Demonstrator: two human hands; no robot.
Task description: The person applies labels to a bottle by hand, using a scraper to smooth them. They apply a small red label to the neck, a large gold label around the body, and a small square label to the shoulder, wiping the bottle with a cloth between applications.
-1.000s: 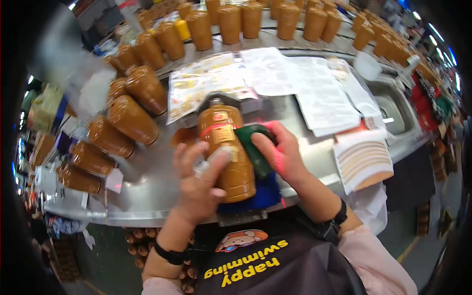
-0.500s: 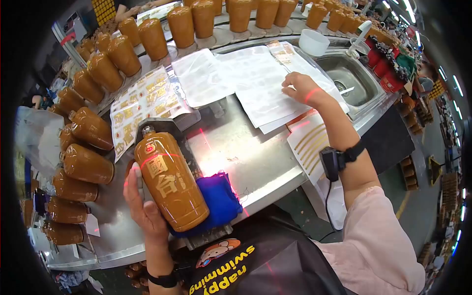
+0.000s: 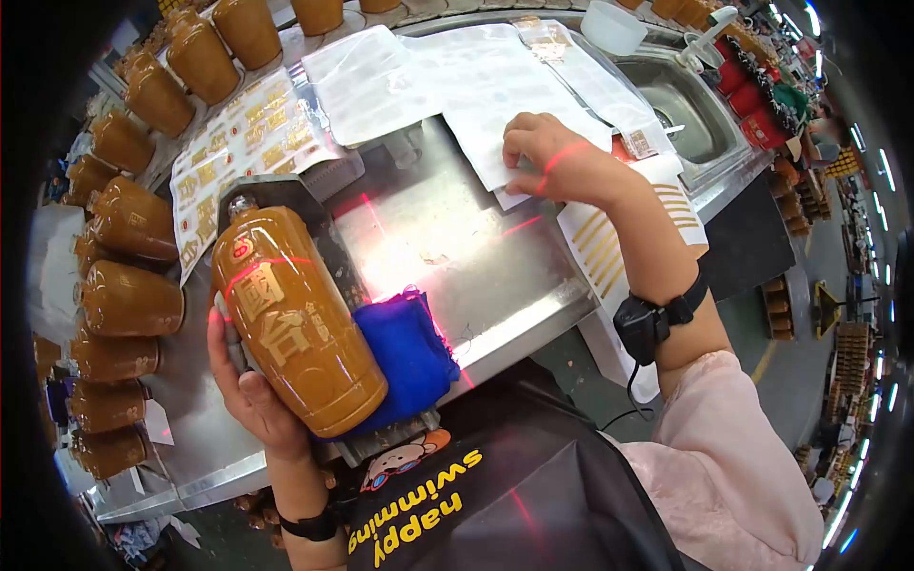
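Note:
A glossy brown bottle (image 3: 300,324) with gold characters and a small red seal lies tilted in a dark metal cradle (image 3: 319,224), its neck toward the back left. Cupped round its left side is my left hand (image 3: 257,404), with some fingertips hidden behind it. A blue cloth (image 3: 409,352) lies under and beside the bottle's lower right. My right hand (image 3: 557,157) is over the near edge of the white sheets (image 3: 486,86), fingers curled and thumb apart from them; nothing shows between them. Gold-print label sheets (image 3: 248,138) lie behind the cradle.
Brown bottles (image 3: 129,295) line the left side and back. A sheet with gold strips (image 3: 595,252) lies at the right edge of the metal table (image 3: 447,247). Behind it are a sink (image 3: 685,109), a white bowl (image 3: 612,27) and red items (image 3: 752,109). Red laser lines cross the bottle and table.
My right hand has moved left and nearer, uncovering more of the gold-strip sheet. The view has shifted, so the bottle and my left hand appear farther left. My left hand stays against the bottle.

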